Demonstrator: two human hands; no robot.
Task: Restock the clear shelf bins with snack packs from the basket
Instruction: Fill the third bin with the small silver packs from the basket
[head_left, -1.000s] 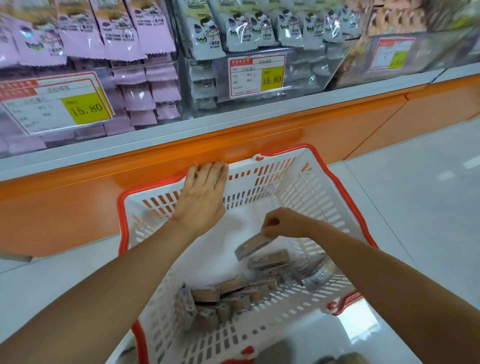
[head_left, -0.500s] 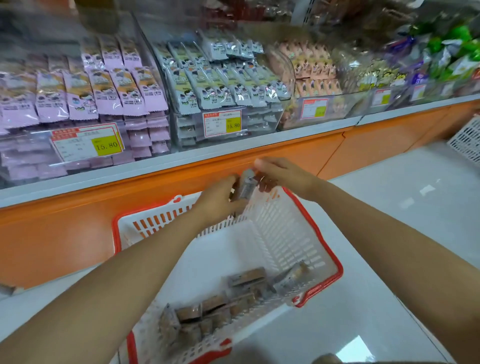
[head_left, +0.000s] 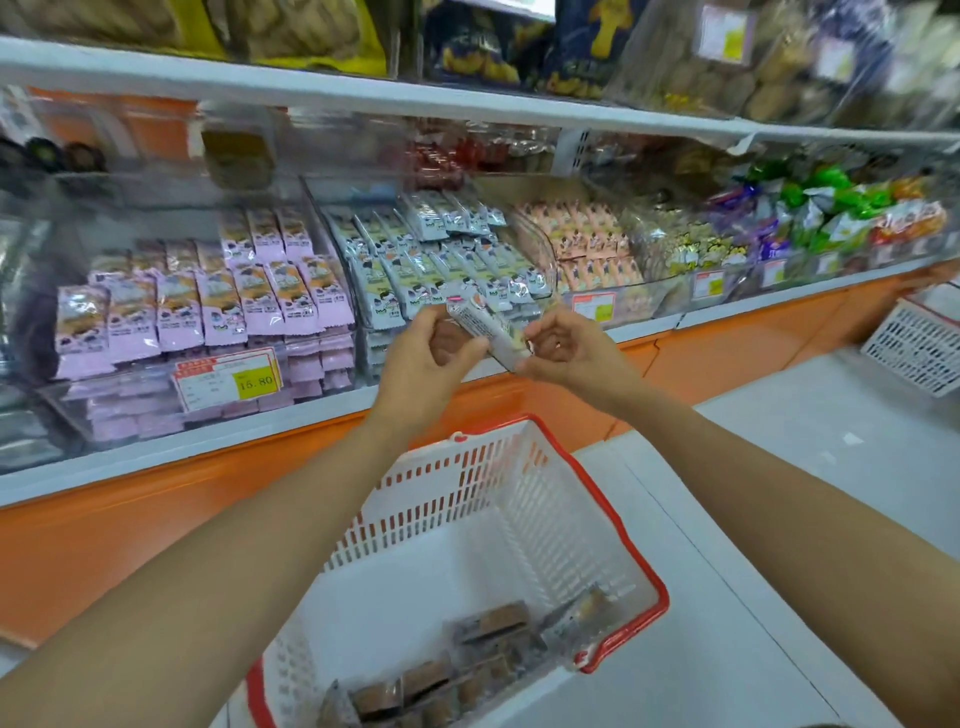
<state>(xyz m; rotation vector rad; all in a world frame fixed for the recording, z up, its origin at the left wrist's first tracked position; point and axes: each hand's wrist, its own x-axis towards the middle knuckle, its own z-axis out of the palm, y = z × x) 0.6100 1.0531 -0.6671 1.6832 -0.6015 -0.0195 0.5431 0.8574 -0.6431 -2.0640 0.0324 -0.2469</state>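
- Shop shelving fills the background in the head view: a white upper shelf (head_left: 363, 93) carries blurred bags, and below it a row of clear bins (head_left: 332, 244) stands on a ledge above an orange base panel (head_left: 156, 519).
- One bin on the left holds pink packs (head_left: 218, 306) laid in overlapping rows, with a price tag (head_left: 228, 382) on its front wall.
- Just to its right, another bin holds grey-and-white packs (head_left: 431, 260); further right are peach packs (head_left: 587, 244) and mixed green and purple sweets, too blurred to tell apart.
- Both hands are raised in front of the grey-and-white bin, holding a single snack pack (head_left: 485, 327) between them, tilted with its upper end to the left.
- The left hand (head_left: 426, 358) pinches the pack's near side, thumb and curled fingers closed on it.
- The right hand (head_left: 571, 353) grips the pack's lower right end, fingers curled round it.
- Below the forearms a white basket (head_left: 597, 499) with a red rim sits on the pale floor (head_left: 779, 519), beside the orange panel.
- More brown snack packs (head_left: 483, 654) lie jumbled in the basket's near corner.
- At the far right edge a second white basket (head_left: 919, 348) shows in part.
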